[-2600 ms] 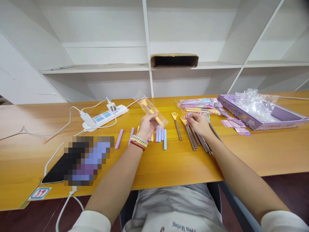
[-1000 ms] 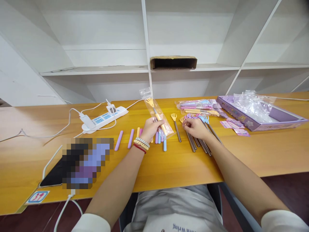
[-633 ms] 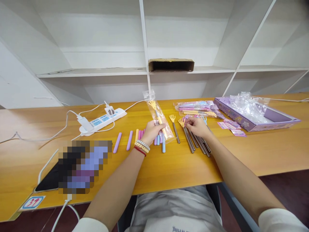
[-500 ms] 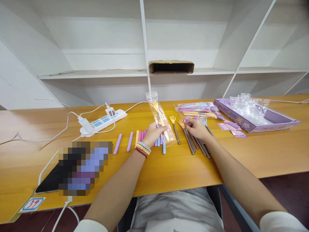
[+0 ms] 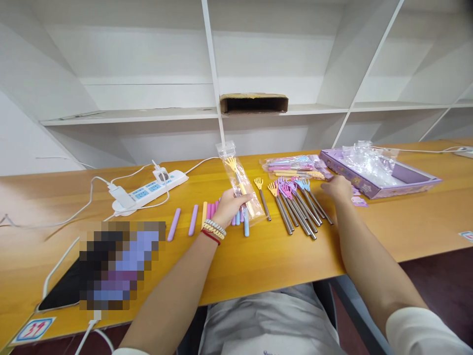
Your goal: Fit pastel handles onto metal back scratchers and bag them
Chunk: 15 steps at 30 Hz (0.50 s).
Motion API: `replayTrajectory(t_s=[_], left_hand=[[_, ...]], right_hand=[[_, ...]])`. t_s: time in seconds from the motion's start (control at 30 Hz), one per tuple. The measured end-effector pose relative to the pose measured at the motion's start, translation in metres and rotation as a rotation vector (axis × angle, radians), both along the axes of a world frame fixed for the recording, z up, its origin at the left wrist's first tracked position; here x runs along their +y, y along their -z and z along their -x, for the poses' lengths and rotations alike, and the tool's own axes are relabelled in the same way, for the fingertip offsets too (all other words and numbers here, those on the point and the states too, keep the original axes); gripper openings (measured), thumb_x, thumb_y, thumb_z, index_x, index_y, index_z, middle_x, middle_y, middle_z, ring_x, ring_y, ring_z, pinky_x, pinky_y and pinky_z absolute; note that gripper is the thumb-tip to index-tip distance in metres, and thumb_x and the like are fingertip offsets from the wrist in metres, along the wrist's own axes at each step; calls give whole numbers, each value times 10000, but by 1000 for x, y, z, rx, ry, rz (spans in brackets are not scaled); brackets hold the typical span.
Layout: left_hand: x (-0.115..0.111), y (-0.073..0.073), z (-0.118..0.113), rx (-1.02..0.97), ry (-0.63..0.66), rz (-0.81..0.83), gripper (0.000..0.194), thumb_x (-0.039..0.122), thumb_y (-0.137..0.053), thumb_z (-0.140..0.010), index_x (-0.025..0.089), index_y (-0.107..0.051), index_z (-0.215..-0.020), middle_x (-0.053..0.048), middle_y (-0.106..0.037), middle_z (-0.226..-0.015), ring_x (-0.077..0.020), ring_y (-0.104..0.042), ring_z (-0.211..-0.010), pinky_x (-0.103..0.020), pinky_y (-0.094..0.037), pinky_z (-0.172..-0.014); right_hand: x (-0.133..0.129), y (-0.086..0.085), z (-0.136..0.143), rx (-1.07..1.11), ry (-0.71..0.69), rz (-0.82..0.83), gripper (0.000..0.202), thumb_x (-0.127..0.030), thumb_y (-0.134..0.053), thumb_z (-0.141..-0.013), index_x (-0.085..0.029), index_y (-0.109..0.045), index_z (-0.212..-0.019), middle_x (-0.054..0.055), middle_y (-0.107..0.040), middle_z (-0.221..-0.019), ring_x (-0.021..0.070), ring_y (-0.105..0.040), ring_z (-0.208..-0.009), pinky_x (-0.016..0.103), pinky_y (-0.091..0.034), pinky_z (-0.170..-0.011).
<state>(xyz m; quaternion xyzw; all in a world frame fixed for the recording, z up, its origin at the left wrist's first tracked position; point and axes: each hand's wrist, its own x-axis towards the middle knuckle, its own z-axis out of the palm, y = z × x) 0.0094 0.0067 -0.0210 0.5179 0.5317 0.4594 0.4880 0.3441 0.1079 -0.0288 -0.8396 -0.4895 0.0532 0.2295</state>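
My left hand (image 5: 229, 207) grips a clear plastic bag (image 5: 254, 204) that has a yellow hand-shaped scratcher (image 5: 231, 164) inside. Under and beside that hand lie several coloured handles, among them a blue one (image 5: 246, 226) and a purple one (image 5: 193, 220). My right hand (image 5: 338, 188) is over the small pink cards (image 5: 358, 200), partly covering them; whether its fingers hold one is hidden. Between the hands lies a pile of metal rods with coloured claw heads (image 5: 301, 209), and a single yellow-headed one (image 5: 263, 199) rests left of it.
Filled bags (image 5: 291, 166) lie behind the pile. A purple box (image 5: 391, 191) with clear bags stands at the right. A power strip (image 5: 150, 191), cables and a blurred dark device (image 5: 61, 288) are at the left. A cardboard box (image 5: 254, 103) sits on the shelf (image 5: 177, 114).
My right hand has moved right, from the claw heads to the pink cards. My left hand keeps hold of the bag. The whole view has shifted slightly.
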Motion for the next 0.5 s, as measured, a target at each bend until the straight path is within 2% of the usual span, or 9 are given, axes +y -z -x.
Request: replayTrajectory(t_s=[0.1,0.23,0.33,0.5], left_hand=[[0,0,0,-4,-5,7,294,389,-683,-707,192,-465,-708,48,-498,-470,-136,-488,-280,-219,-308,-234],[1,3,1,-4,2,-11,324,432,-670,-716,190,-456,-696,33,-521,-488,-136,-500,-294,-214,-300,-237],[1,3,1,-5,13,-14,331,456,-664,-719,191,-465,-715,37,-521,-483,-133,-492,-291,-216,-299,-239],[-1,-3,-1,-29,-16,18,298,381,-705,-689,182,-484,-707,54,-502,-467,-108,-468,-283,-208,-309,-253]], right_hand=[[3,8,-23,24,150,67,572,-316,-681,-629,-37,-601,-1122,274,-576,-1124,365,-533,-1069,401,-439,-825],[4,15,-33,24,171,77,689,-400,-703,-630,12,-564,-1163,331,-533,-1132,405,-463,-1140,427,-403,-852],[7,17,-35,27,126,90,627,-380,-719,-622,13,-607,-1098,335,-561,-1061,395,-487,-1111,414,-392,-844],[11,19,-36,38,98,98,455,-330,-725,-597,-81,-660,-973,254,-615,-975,343,-579,-982,404,-448,-776]])
